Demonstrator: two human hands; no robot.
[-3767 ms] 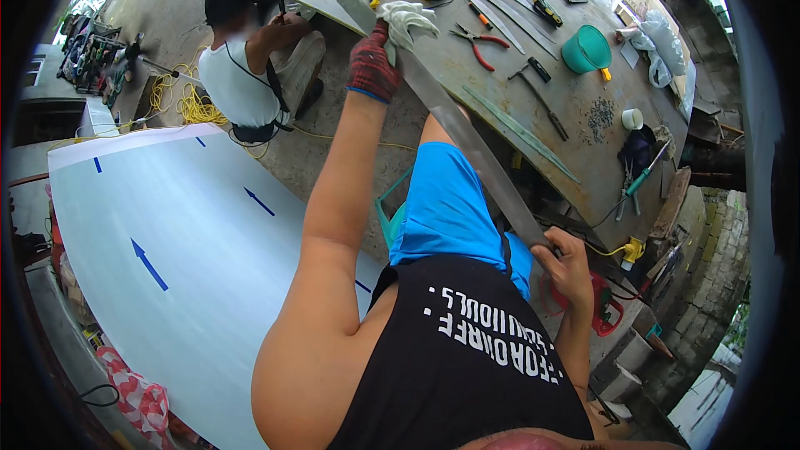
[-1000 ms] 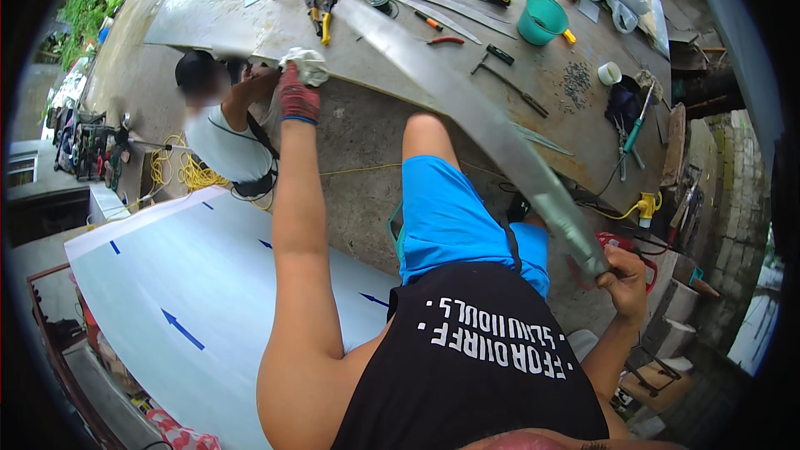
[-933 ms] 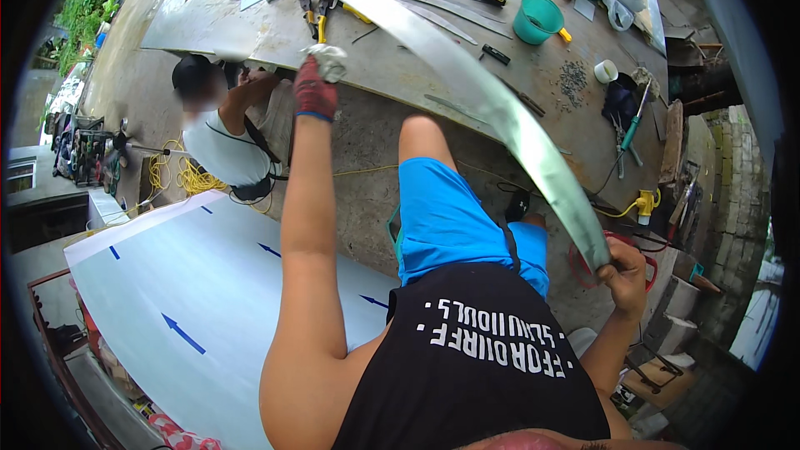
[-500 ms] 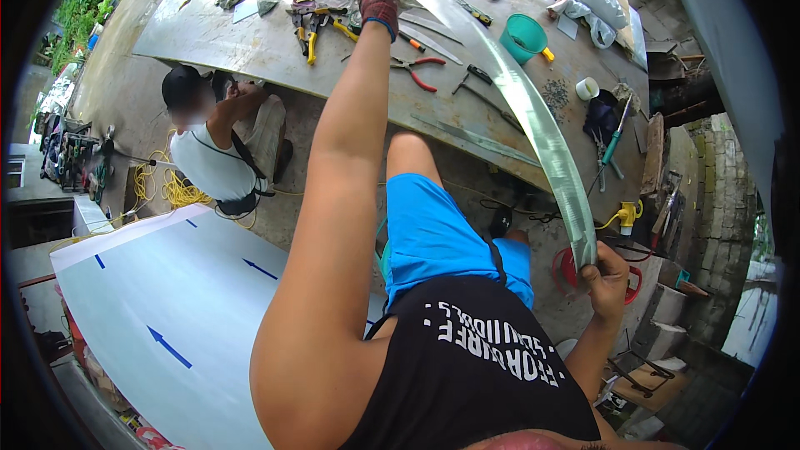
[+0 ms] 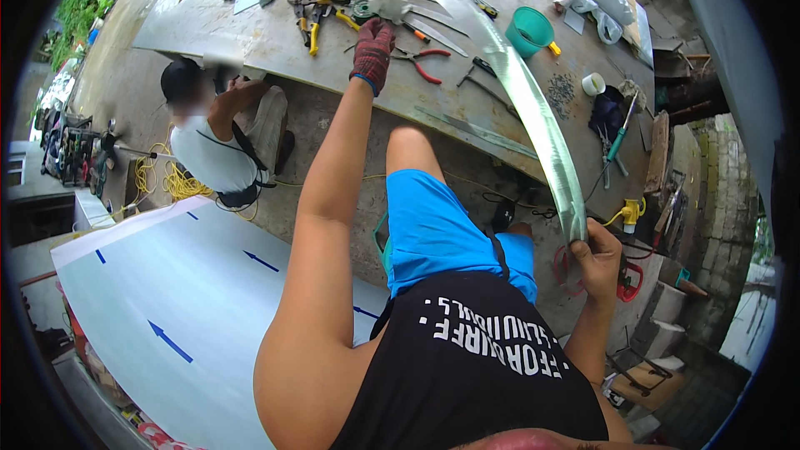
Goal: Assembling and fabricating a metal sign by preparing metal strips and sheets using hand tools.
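"Holding what, and where?"

"The bare right hand (image 5: 596, 258) grips the near end of a long, shiny metal strip (image 5: 540, 108); the strip curves up and away over the table (image 5: 267, 37); whether its far end touches anything, I cannot tell. The red-gloved left hand (image 5: 372, 54) has its fingers curled in; a crumpled white cloth (image 5: 388, 5) sits just past the fingertips; I cannot tell whether they pinch it."

"How far along does it look?"

"Partway, I would judge; the metal strip is picked up and not yet laid down; its upper face shows pale streaks; how much handling is left, the view does not say. Red-handled pliers (image 5: 432, 53) and a green bucket (image 5: 527, 43) rest on the table nearby."

"And against the earlier views?"

"In the earliest, the left hand held the white cloth against the metal strip, which looked straighter; now hand and strip are apart; half a second ago that hand reached farther over the table; now it is back by the near edge."
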